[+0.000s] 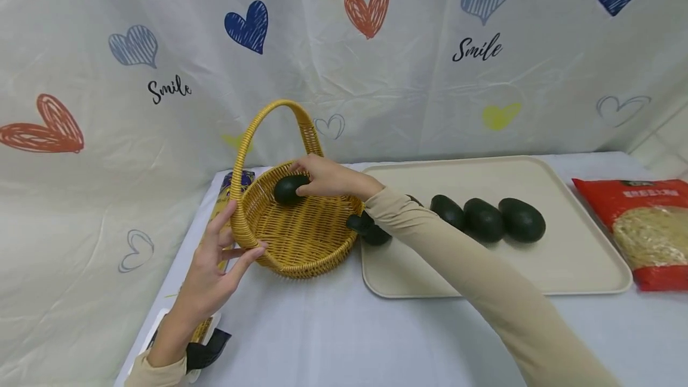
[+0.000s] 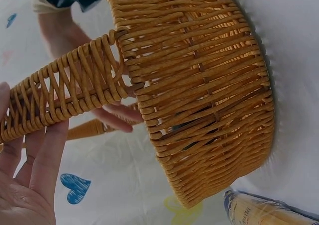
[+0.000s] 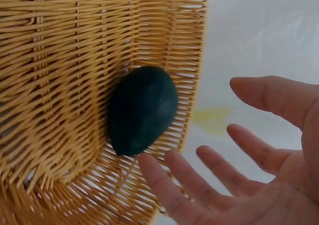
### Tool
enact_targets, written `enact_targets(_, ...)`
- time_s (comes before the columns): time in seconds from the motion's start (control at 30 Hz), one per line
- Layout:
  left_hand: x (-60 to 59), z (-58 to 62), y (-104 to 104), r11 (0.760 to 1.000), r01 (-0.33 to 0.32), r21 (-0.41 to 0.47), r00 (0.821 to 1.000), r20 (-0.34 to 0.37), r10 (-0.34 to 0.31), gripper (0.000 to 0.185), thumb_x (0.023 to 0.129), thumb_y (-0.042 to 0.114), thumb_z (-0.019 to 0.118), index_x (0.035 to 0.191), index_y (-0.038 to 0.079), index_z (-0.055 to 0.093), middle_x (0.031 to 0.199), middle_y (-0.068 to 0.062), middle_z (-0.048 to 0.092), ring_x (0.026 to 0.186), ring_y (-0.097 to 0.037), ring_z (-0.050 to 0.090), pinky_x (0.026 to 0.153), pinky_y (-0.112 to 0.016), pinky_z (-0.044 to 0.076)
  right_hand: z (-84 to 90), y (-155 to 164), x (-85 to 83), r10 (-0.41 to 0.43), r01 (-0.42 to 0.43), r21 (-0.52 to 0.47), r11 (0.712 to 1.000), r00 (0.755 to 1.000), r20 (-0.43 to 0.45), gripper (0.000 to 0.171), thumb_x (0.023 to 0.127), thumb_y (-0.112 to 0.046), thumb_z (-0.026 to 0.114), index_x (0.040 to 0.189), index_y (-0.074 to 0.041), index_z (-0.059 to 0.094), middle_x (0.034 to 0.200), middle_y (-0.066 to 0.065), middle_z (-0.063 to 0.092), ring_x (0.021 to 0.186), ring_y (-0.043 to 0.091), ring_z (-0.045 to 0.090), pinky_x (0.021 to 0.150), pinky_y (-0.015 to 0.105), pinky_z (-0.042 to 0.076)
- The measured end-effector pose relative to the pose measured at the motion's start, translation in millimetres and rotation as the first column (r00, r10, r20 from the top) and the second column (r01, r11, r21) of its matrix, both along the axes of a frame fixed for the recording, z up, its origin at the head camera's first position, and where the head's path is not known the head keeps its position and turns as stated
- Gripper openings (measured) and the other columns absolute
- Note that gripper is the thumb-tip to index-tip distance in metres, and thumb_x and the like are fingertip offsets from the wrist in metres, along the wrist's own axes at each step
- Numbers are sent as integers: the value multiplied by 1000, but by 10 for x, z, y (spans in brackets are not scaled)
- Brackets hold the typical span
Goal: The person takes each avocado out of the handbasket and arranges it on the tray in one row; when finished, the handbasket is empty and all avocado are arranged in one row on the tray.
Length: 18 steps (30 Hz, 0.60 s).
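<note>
A yellow wicker basket (image 1: 301, 237) with a tall arched handle (image 1: 240, 163) stands on the table. My left hand (image 1: 206, 276) holds that handle near its base, at the basket's left side; in the left wrist view the fingers (image 2: 50, 160) lie along one face of the handle and the thumb shows at its other edge. Inside, against the far left wall, lies one dark green avocado (image 1: 287, 190). My right hand (image 1: 333, 178) reaches over the rim beside it. In the right wrist view the fingers are spread, with one fingertip right at the avocado's (image 3: 142, 110) narrow end.
A cream tray (image 1: 570, 267) right of the basket carries several avocados (image 1: 521, 220), partly behind my right sleeve (image 1: 457, 249). Beyond the tray lies a red bag (image 1: 650, 237). A yellow and blue package (image 2: 261, 212) lies left of the basket. A heart-printed curtain (image 1: 408, 88) hangs behind.
</note>
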State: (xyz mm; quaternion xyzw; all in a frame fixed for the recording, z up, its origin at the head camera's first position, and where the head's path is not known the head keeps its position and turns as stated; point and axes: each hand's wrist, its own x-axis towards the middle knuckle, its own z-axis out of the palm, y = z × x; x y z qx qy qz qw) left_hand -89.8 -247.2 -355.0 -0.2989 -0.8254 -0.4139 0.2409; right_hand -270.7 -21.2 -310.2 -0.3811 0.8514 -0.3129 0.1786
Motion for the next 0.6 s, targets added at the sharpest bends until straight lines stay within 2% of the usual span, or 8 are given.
enact_targets(0.1, -3, 1, -4, 1000, 11, 7, 1000, 25, -11, 96, 85, -16, 77, 162, -3, 22, 103, -17, 75, 102, -4, 70, 83, -17, 60, -76, -92, -54, 9, -9, 17, 1000, 1000, -3, 55, 105, -17, 64, 154, -1, 46, 157, 16, 46, 140, 33, 49, 112, 39, 46)
enact_targets(0.23, -15, -1, -6, 999, 26, 19, 999, 19, -26, 90, 90, -9, 76, 161, -5, 22, 103, -18, 75, 101, -4, 70, 83, -17, 60, -169, -206, -122, 18, -18, 34, 999, 1000, -17, 55, 106, -16, 63, 155, -1, 45, 159, 16, 43, 146, 30, 43, 117, 40, 43)
enact_targets(0.37, -13, 2, -10, 1000, 23, 8, 1000, 10, -23, 92, 88, -12, 77, 161, -6, 22, 101, -16, 75, 100, -5, 71, 83, -17, 60, -232, -304, -151, 23, -22, 48, 999, 1000, -10, 55, 107, -16, 62, 157, -1, 43, 162, 19, 36, 148, 31, 39, 118, 42, 41)
enact_targets(0.43, -8, 0, -20, 1000, 21, 7, 999, 27, -21, 95, 86, -16, 77, 162, -5, 21, 100, -14, 75, 101, -4, 70, 83, -17, 60, -262, -347, -163, 30, -30, 56, 998, 1000, 0, 56, 107, -15, 61, 158, -2, 42, 164, 20, 33, 151, 31, 36, 120, 43, 39)
enact_targets(0.6, -14, 2, -23, 1000, 23, 10, 999, 39, -24, 96, 85, -18, 77, 162, -4, 21, 99, -14, 76, 102, -3, 70, 83, -18, 60, -333, -421, -202, 63, -65, 100, 993, 998, 24, 60, 107, -14, 60, 161, -4, 37, 167, 16, 32, 154, 30, 31, 123, 41, 35)
